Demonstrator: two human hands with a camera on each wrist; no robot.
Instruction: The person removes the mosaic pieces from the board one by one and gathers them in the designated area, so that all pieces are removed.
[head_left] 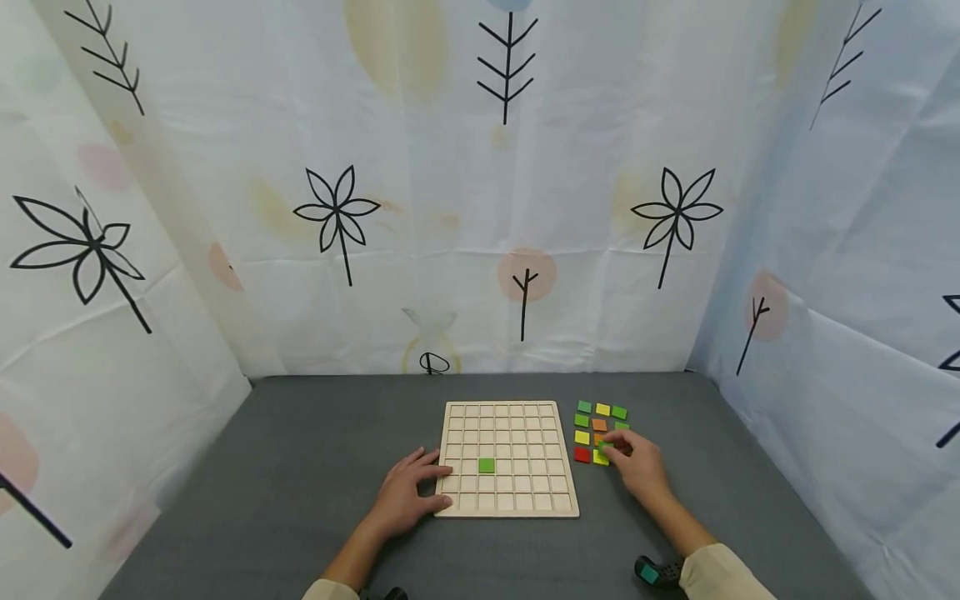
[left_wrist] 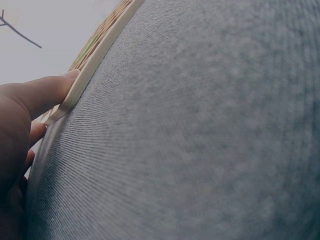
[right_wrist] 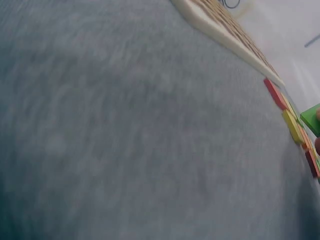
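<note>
My left hand rests at the left edge of a pale wooden grid board, its thumb and fingertips on the rim. In the left wrist view, the thumb lies along the board's edge. One green tile sits in a square of the board. To the right, my right hand pinches another green tile between thumb and fingers, above the laid-out tiles. Just beneath it are a yellow tile and a red tile. The right hand partly hides the tiles at that end.
Rows of green, yellow and orange tiles lie right of the board on a dark grey cloth. A black wrist device is by the right sleeve. Printed white curtains surround the table's back and sides.
</note>
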